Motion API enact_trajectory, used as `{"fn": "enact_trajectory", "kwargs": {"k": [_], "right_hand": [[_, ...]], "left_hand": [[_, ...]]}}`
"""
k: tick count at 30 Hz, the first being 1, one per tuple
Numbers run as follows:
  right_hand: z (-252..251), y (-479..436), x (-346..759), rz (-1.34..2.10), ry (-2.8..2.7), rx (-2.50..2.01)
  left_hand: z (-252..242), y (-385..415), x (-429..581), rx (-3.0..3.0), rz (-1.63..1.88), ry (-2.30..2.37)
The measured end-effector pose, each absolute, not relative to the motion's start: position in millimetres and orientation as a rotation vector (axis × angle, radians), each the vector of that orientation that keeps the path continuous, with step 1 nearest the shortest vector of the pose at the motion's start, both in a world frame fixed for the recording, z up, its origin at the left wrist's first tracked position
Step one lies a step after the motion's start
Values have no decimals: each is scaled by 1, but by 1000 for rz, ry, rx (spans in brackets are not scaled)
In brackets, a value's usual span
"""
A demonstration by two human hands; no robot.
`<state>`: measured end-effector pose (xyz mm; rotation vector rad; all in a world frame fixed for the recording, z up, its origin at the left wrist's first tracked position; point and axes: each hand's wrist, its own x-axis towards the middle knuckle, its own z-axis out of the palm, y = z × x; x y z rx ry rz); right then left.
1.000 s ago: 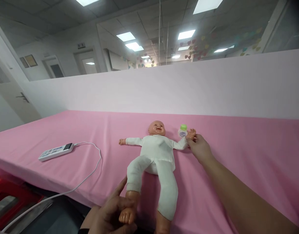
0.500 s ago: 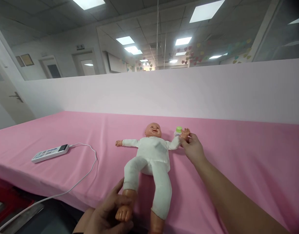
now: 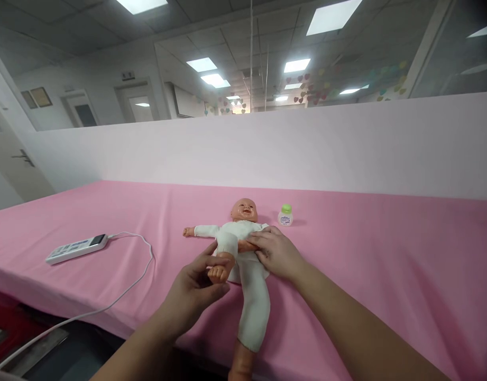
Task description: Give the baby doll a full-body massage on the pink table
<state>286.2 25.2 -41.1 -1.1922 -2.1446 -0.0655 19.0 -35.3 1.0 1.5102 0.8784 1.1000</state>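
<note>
A baby doll [image 3: 254, 296] in white clothes lies on its back on the pink-covered table, its head toward the wall. My left hand [image 3: 198, 278] is closed around the lower part of one doll leg, which is bent up over the belly; the bare foot shows between thumb and fingers. Across the doll's torso, my right hand [image 3: 277, 248] grips one doll arm, folded in toward the raised knee. The other doll arm stretches out sideways on the cloth. The second leg lies straight toward me.
A small clear bottle with a green cap [image 3: 285, 216] stands beside the doll's head. To the left lies a white power strip [image 3: 77, 248], its white cable [image 3: 126, 290] curving over the table's front edge. A white low wall [image 3: 267, 151] with glass above borders the back.
My left hand has lifted the doll's leg up and bent it over the belly. My right hand has brought the doll's arm inward across the torso, uncovering the bottle.
</note>
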Motion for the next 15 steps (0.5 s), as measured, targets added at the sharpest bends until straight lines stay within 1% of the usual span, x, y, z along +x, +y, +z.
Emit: {"fn": "enact_trajectory", "kwargs": {"k": [3, 7, 15], "right_hand": [[-42, 27, 285, -51, -2141, -1215], [-45, 28, 285, 18, -2025, -1255], [-50, 39, 324, 226, -1318, -1400]], "left_hand": [[2, -24, 26, 1382, 1071, 889], [-4, -22, 27, 1312, 1118, 906], [-24, -72, -14, 1472, 1146, 931]]}}
